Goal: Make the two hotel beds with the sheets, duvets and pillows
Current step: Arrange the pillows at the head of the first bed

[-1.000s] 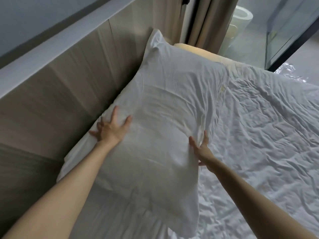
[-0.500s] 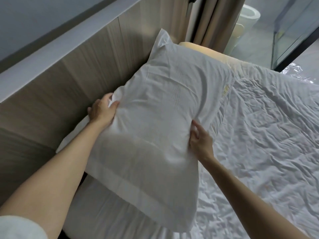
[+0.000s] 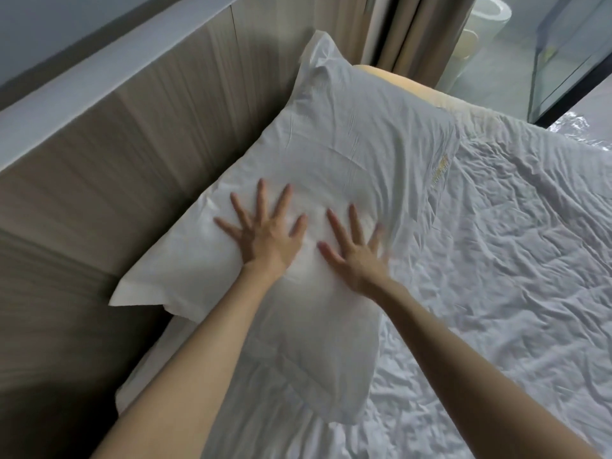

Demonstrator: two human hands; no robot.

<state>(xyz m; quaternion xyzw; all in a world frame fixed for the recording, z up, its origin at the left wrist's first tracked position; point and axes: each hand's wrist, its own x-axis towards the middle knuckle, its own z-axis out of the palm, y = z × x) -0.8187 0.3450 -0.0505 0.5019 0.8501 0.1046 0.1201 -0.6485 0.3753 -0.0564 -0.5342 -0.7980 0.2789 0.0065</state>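
A white pillow [image 3: 347,134] lies at the head of the bed, its long side along the wooden headboard [image 3: 139,154]. My left hand [image 3: 265,230] presses flat on the pillow's middle with fingers spread. Right beside it, my right hand [image 3: 354,250] also presses on the pillow, fingers spread and slightly blurred. A wrinkled white duvet [image 3: 496,260] covers the bed to the right of the pillow. A yellowish corner of the mattress [image 3: 407,86] shows behind the pillow's far end.
Beige curtains [image 3: 414,31] hang past the far end of the headboard. A white cylindrical object [image 3: 477,31] stands beyond them. A glass panel with a dark frame [image 3: 569,77] rises at the top right, with crinkled clear plastic [image 3: 578,125] by its foot.
Both hands let go of the pillow's side edges and moved onto its top, now pressing it flat side by side. The pillow has settled down against the headboard.
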